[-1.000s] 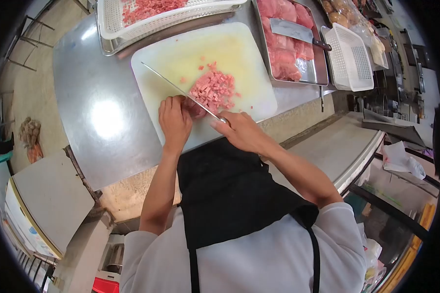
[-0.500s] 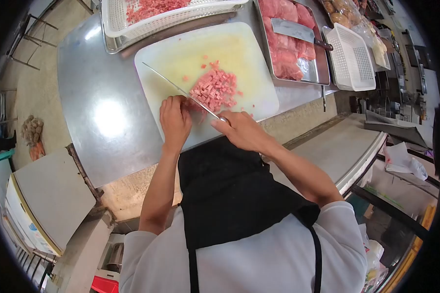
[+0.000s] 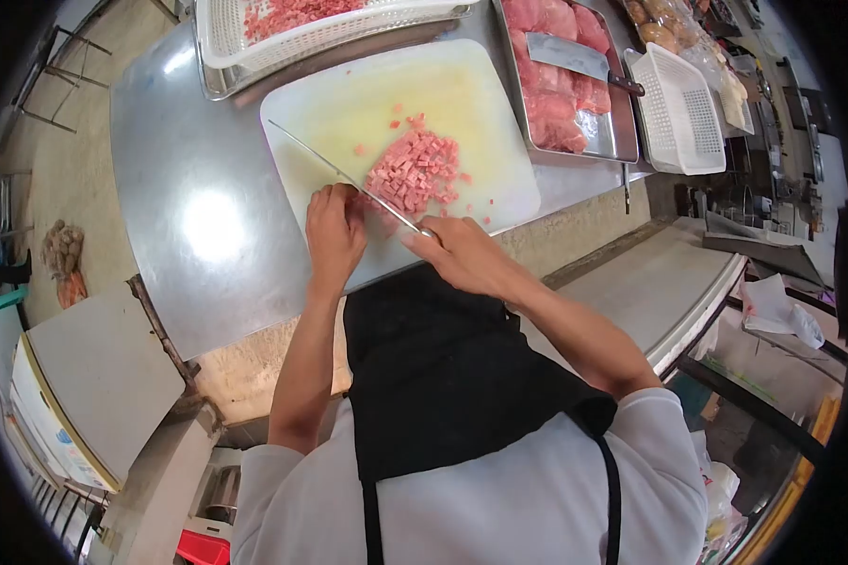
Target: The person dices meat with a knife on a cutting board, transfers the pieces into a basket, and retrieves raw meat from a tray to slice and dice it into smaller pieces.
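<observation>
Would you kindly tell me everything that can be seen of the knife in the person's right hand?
The knife has a long, metal-looking blade, seen nearly edge-on; its handle is mostly hidden in the right hand. It slants over the cutting board, tip toward the far left, diced meat mostly to its right, the left hand close on its left. Board contact is unclear.

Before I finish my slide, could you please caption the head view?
Head view: the right hand holds a long knife beside diced meat on a cutting board, the left hand close by.
</observation>
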`<state>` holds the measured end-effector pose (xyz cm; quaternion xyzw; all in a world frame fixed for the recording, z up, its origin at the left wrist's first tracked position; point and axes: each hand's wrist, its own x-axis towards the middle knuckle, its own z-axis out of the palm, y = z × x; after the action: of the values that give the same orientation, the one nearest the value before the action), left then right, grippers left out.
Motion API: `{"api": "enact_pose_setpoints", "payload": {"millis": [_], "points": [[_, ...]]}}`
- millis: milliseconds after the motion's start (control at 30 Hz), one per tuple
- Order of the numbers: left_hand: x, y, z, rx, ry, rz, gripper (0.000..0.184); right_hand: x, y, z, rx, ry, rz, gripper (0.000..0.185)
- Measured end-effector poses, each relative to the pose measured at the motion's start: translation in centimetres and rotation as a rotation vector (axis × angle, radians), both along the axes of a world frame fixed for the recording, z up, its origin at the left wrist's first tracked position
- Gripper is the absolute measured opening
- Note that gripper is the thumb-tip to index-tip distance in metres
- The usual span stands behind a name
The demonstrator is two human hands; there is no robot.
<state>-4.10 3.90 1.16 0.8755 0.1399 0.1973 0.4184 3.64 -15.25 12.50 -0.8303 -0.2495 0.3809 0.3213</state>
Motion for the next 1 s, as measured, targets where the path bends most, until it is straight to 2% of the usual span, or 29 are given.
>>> {"api": "enact_pose_setpoints", "payload": {"millis": [67, 167, 267, 367, 433, 533, 700, 1000], "points": [[0.2, 0.3, -0.2, 0.000, 0.029, -0.002, 0.019, -0.6, -0.9, 1.3, -0.048, 0.028, 0.016, 0.050], [0.2, 0.0, -0.7, 0.053, -0.001, 0.013, 0.017, -1.3, -1.3, -2.8, 0.032, 0.032, -0.045, 0.050], [-0.1, 0.3, -0.6, 0.052, 0.003, -0.005, 0.016, -1.0, 0.5, -4.7, 0.112, -0.189, 0.004, 0.051], [-0.2, 0.8, 0.1, 0.011, 0.015, -0.047, 0.015, 0.7, 1.4, -1.9, -0.019, 0.074, -0.020, 0.046], [-0.2, 0.8, 0.2, -0.007, 0.030, -0.025, 0.015, 0.3, 0.4, -0.5, 0.033, 0.059, -0.010, 0.047], [-0.5, 0.6, 0.5, 0.005, 0.058, -0.008, 0.013, -0.9, -0.8, 0.3, -0.029, 0.096, -0.001, 0.051], [-0.5, 0.7, 0.0, 0.050, 0.018, -0.027, 0.011, -0.3, 1.4, -2.8, 0.026, 0.072, -0.030, 0.055], [-0.8, 0.9, 0.4, 0.019, 0.027, -0.035, 0.013, 0.0, 0.6, -0.4, -0.047, 0.216, -0.027, 0.056]]}}
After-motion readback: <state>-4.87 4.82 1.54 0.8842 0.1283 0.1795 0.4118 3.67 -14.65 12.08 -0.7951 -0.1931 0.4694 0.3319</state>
